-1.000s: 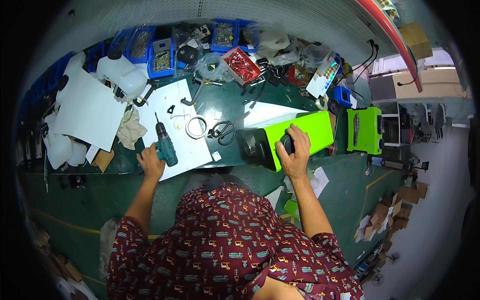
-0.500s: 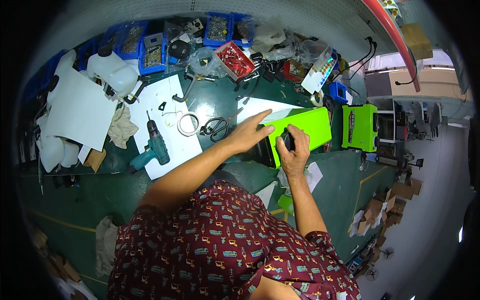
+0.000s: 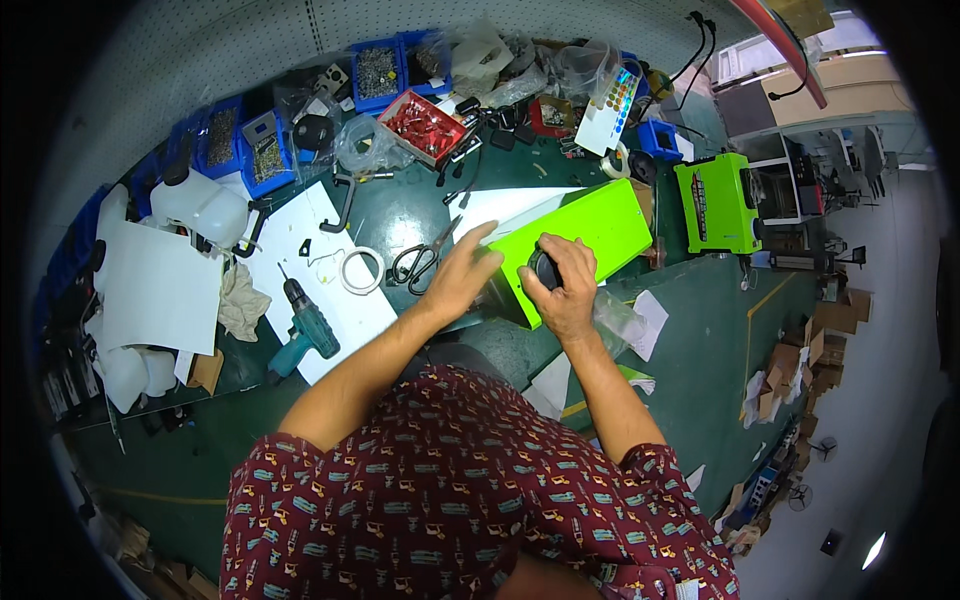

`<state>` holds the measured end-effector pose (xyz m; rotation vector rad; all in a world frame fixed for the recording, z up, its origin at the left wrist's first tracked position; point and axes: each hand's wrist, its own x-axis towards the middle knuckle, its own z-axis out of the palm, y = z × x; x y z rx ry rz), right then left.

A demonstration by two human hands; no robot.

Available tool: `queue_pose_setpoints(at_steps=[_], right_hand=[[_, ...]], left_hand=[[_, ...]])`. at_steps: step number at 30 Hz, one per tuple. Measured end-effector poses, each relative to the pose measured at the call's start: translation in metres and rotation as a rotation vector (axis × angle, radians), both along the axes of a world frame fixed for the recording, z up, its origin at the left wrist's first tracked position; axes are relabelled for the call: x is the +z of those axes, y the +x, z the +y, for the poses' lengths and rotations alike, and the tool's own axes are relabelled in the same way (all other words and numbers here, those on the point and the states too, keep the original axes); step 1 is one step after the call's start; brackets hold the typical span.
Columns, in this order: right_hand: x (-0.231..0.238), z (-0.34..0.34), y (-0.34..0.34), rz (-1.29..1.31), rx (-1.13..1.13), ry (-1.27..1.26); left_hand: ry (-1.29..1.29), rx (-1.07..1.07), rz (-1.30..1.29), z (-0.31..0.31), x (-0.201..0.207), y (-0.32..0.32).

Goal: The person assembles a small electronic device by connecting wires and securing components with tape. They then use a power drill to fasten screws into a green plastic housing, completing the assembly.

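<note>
A bright green metal box (image 3: pixel 610 226) lies tilted on the bench in front of me. My left hand (image 3: pixel 462 278) holds its left end, with the thumb at the edge and the index finger stretched along the far side; the other fingers are partly hidden. My right hand (image 3: pixel 568 290) is closed round a black rounded, cap-like piece (image 3: pixel 544 267) against the box's upper face near that end. Whether the piece is fixed to the box I cannot tell. Black-handled scissors (image 3: pixel 415 268) lie left of my left hand.
A teal cordless drill (image 3: pixel 308 330) and a tape roll (image 3: pixel 361 270) lie on white sheets at left. White plastic tanks (image 3: pixel 205 208) stand beyond them. Blue screw bins (image 3: pixel 378 75) and a red-filled box (image 3: pixel 424 127) line the back. Another green machine (image 3: pixel 718 205) stands at right.
The view has shifted, so the bench items sit differently in it. My right hand stays on the black piece, turned slightly, and my left hand remains at the box's left end.
</note>
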<state>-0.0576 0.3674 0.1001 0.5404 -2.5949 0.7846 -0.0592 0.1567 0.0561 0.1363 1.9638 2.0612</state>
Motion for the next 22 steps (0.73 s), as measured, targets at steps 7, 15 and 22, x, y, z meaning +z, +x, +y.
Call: queue_pose_setpoints(at_steps=[7,15,22], right_hand=[[0.023,0.011,0.000,-0.132,0.049,-0.049],[0.018,0.030,-0.005,-0.091,0.132,-0.009],[0.017,0.033,-0.011,-0.068,0.172,-0.063]], left_hand=[[-0.151,0.101,0.160,0.012,-0.009,0.006],[-0.071,0.017,0.073,0.014,-0.014,-0.005],[-0.130,-0.026,0.090,0.010,0.003,-0.010]])
